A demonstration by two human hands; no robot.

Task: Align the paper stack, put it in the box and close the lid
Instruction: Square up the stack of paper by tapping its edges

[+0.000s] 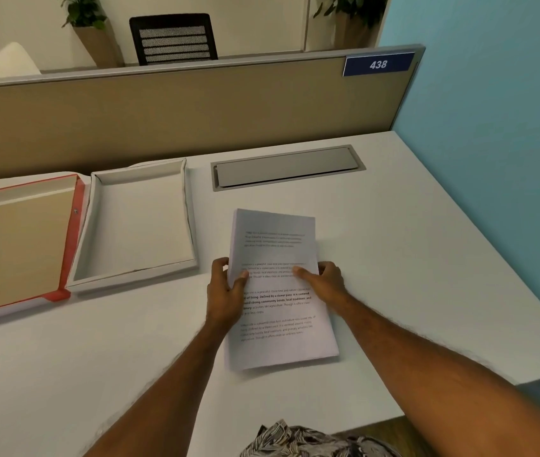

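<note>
A: Where's your stack (278,288)?

B: On the desk (410,258), right of the box (136,225). You've got it between both hands. Your left hand (225,291) clasps the left edge, thumb on the top sheet; your right hand (324,282) clasps the right edge, thumb laid across the print.

A: Is it lifted?

B: The far end looks tilted up; I can't tell whether the near end touches the desk.

A: And the box?

B: Open, nothing in it, just left of your left hand. Its red-edged lid (18,245) lies inside-up, touching the box's left side.

A: Anything in your way?

B: A grey cable hatch (288,168) sits flush in the desk beyond the stack. The beige partition (179,117) runs behind, with a blue "438" plate (378,64).
</note>
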